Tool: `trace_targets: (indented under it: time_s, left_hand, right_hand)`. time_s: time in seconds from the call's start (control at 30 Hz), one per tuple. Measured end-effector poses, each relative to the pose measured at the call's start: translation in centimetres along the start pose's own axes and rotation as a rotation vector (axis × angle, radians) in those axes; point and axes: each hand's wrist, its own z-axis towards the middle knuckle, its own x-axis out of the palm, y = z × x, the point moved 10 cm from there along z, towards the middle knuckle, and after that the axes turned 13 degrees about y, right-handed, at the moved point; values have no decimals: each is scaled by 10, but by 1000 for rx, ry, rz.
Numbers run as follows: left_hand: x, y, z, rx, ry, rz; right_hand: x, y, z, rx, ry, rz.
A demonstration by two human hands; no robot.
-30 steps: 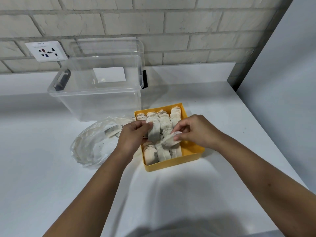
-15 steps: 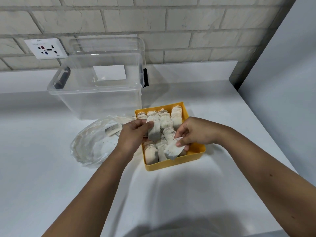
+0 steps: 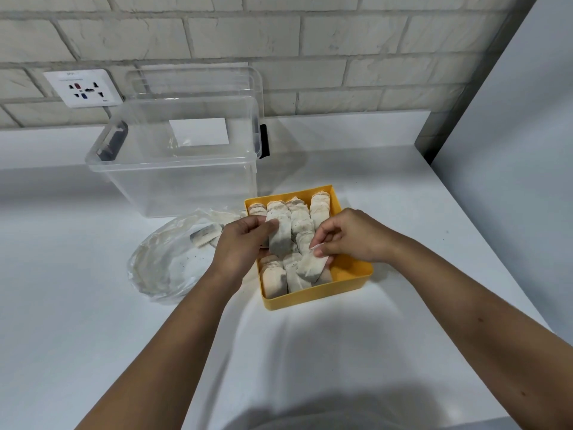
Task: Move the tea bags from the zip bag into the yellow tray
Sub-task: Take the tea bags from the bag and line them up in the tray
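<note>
The yellow tray (image 3: 353, 273) sits in the middle of the white counter, with several tea bags standing in rows inside. My left hand (image 3: 240, 243) is at the tray's left edge and pinches one tea bag (image 3: 280, 235) upright over the rows. My right hand (image 3: 350, 235) is over the tray's right side and pinches another tea bag (image 3: 311, 265) by its top corner, its lower end down among the front row. The clear zip bag (image 3: 161, 262) lies crumpled to the left of the tray, with a tea bag (image 3: 204, 234) inside it.
A large clear plastic box (image 3: 173, 169) with black latches stands behind the zip bag, its lid leaning on the brick wall. A wall socket (image 3: 82, 87) is at upper left. A grey panel (image 3: 511, 150) borders the counter on the right.
My right hand has brought its tea bag from above the middle of the tray down into the front right part. My left hand has stayed in place with its tea bag.
</note>
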Motion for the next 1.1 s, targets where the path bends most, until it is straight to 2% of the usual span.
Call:
trace_targets:
  time_s: [0.13,0.23,0.37,0.57,0.67,0.83,1.0,1.1]
  left_hand:
    - [0,1,1,-1,2,4]
    - [1,1,0,5,1,-4]
    - [4,1,-2,9,16,5]
    - [4,3,-2,-5,23,-7]
    - [6,4,-3,-14,27,-54]
    - [12,-1,-2,-13,52,-102]
    - [20,-8,0,-2,65,-82]
    - [13,-9,1,13,34,-64]
  right_hand:
    - [0,4,-4,31,169,-65]
    - [3,-3,6,88,207,-219]
    - [8,-10,20,123,182,-363]
    - [11,3,28,34,106,-405]
    - [4,7,25,15,28,-398]
    - [-18,24,6,-89,-223,-48]
    - [-32,36,-5,-156,-351,-134]
    - [-58,30,-20,-100,-508,-314]
